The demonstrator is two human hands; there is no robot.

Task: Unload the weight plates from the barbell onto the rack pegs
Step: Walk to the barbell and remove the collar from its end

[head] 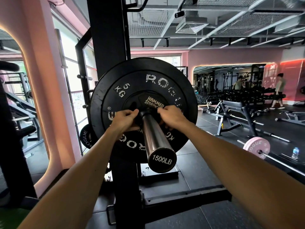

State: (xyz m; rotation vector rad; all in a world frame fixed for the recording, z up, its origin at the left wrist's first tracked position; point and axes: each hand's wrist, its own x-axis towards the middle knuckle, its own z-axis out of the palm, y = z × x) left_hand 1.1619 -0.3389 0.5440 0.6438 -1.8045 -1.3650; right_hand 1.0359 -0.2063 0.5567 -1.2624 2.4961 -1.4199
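Observation:
The chrome barbell sleeve (155,139) points toward me, its end cap marked 1500LB. A large black Rogue 5 kg bumper plate (132,80) sits on it. In front of that sits a small black Hammer Strength plate (152,100). My left hand (123,119) grips the small plate's left edge with curled fingers. On the other side, my right hand (171,115) grips its right edge. Both hands sit close beside the sleeve.
The black rack upright (109,33) stands behind the plates, its base (186,195) crossing the floor. Another Rogue plate (85,137) hangs low on the left. To the right are a bench (236,106), a floor barbell with a pink plate (256,146), a water bottle (295,152) and a person (279,90).

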